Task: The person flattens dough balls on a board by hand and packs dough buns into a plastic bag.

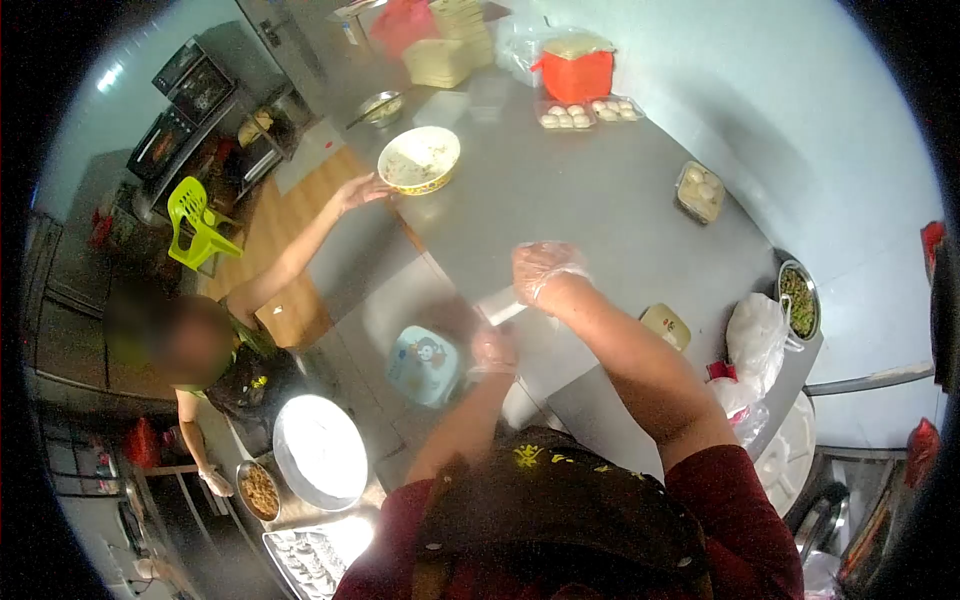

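In a clear plastic glove, my right hand (548, 272) is closed in a fist over the grey table (590, 215). Against its lower side lies a pale, flat, strip-like piece (502, 304); whether the fingers grip it is hidden. My left hand (493, 348), also gloved, is just below that piece, its fingers smeared by motion. To its left stands a light-blue stool (425, 366) with a cartoon print. A small yellowish lidded box (665, 328) rests to the right of my right forearm.
A co-worker's hand (362, 190) touches a large white bowl (420, 160) at left. Trays of white buns (565, 117), a red container (578, 76) and another bun box (700, 192) line the back. A bowl of green filling (798, 300) and white bags (757, 345) stand right.
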`<state>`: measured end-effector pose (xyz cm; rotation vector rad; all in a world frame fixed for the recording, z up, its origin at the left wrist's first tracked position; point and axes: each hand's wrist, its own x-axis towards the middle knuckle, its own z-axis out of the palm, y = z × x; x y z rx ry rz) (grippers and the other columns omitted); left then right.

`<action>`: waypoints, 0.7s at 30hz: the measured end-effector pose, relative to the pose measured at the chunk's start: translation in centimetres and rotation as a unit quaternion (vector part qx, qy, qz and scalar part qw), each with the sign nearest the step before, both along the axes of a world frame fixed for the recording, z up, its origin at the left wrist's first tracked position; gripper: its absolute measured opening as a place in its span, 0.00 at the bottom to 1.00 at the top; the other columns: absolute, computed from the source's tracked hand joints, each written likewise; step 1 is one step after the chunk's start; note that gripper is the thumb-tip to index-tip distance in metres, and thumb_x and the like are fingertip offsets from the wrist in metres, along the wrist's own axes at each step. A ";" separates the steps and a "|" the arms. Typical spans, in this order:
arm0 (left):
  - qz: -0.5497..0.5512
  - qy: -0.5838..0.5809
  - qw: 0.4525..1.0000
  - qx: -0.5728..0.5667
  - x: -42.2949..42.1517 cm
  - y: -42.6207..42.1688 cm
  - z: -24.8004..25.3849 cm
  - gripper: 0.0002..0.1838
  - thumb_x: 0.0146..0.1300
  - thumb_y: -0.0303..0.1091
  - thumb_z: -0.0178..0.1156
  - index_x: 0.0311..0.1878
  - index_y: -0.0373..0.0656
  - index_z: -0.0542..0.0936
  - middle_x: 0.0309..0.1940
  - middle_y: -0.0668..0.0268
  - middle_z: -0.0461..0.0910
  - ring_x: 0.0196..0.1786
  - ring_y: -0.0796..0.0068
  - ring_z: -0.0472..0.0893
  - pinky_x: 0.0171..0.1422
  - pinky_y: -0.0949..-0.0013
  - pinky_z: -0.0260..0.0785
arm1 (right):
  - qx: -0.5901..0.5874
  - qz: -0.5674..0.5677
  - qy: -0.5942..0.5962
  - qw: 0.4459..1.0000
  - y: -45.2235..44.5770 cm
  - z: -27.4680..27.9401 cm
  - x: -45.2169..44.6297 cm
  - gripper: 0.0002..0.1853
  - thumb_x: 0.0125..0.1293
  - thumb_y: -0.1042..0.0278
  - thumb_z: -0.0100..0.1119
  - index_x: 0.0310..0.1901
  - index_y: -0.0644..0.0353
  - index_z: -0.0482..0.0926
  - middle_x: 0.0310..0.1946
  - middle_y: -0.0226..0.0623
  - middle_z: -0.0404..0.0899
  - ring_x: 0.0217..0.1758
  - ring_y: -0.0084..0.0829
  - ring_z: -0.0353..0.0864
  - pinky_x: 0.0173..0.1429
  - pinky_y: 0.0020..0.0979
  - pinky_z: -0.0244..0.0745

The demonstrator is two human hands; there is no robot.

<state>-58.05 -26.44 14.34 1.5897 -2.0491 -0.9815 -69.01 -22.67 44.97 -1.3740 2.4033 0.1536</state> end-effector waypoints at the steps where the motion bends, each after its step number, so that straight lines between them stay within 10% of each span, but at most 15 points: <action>1: 0.006 0.096 0.995 -0.012 0.0 -0.1 -1.2 0.14 0.49 0.37 0.63 0.35 0.36 0.78 0.26 0.55 0.79 0.30 0.58 0.80 0.35 0.60 0.72 | 0.003 -0.005 -0.001 1.000 0.0 0.0 0.1 0.11 0.58 0.69 0.51 0.38 0.56 0.83 0.43 0.39 0.81 0.47 0.37 0.81 0.47 0.34 0.77; 8: -0.034 0.037 0.997 0.050 0.4 1.6 9.3 0.19 0.48 0.40 0.65 0.41 0.38 0.78 0.26 0.58 0.79 0.31 0.59 0.79 0.39 0.61 0.71 | 0.001 0.016 0.002 1.000 -0.1 -0.7 -0.1 0.12 0.59 0.67 0.51 0.39 0.56 0.83 0.44 0.39 0.81 0.48 0.37 0.80 0.48 0.34 0.76; 12: -0.007 0.001 0.995 -0.098 -0.7 -1.1 -4.4 0.24 0.48 0.45 0.65 0.44 0.40 0.74 0.29 0.62 0.79 0.33 0.64 0.79 0.40 0.66 0.70 | -0.033 0.008 -0.014 0.999 -0.5 -2.8 -0.7 0.12 0.59 0.68 0.50 0.41 0.57 0.82 0.45 0.40 0.80 0.50 0.39 0.79 0.50 0.36 0.76; 15: -0.006 -0.057 0.968 -0.245 -0.6 -0.6 -2.0 0.33 0.50 0.44 0.65 0.57 0.38 0.66 0.35 0.60 0.78 0.39 0.64 0.77 0.50 0.65 0.68 | -0.044 -0.007 -0.030 0.999 -0.7 -3.3 -1.0 0.12 0.59 0.68 0.50 0.42 0.57 0.82 0.46 0.42 0.79 0.50 0.41 0.79 0.51 0.38 0.75; 17: -0.006 -0.029 0.993 0.112 -0.8 -0.4 5.2 0.33 0.51 0.45 0.65 0.56 0.38 0.67 0.36 0.62 0.79 0.42 0.67 0.77 0.50 0.65 0.69 | -0.033 -0.003 -0.042 0.999 -0.5 -3.0 -0.8 0.13 0.59 0.68 0.50 0.42 0.57 0.82 0.46 0.42 0.79 0.50 0.42 0.79 0.51 0.39 0.75; 19: 0.030 0.001 0.993 0.114 -0.6 1.6 9.7 0.21 0.57 0.48 0.58 0.46 0.41 0.74 0.33 0.65 0.77 0.40 0.67 0.76 0.45 0.64 0.69 | -0.063 0.012 -0.022 0.998 0.0 -2.7 -0.7 0.12 0.56 0.70 0.47 0.39 0.59 0.79 0.41 0.44 0.78 0.46 0.42 0.79 0.47 0.40 0.74; 21: 0.020 -0.012 0.999 0.044 -1.6 0.6 3.8 0.20 0.58 0.49 0.55 0.41 0.41 0.76 0.33 0.63 0.77 0.41 0.65 0.76 0.44 0.62 0.69 | -0.142 0.077 0.008 0.987 0.5 -5.2 -1.4 0.12 0.56 0.68 0.49 0.40 0.60 0.78 0.43 0.47 0.77 0.48 0.45 0.77 0.47 0.43 0.74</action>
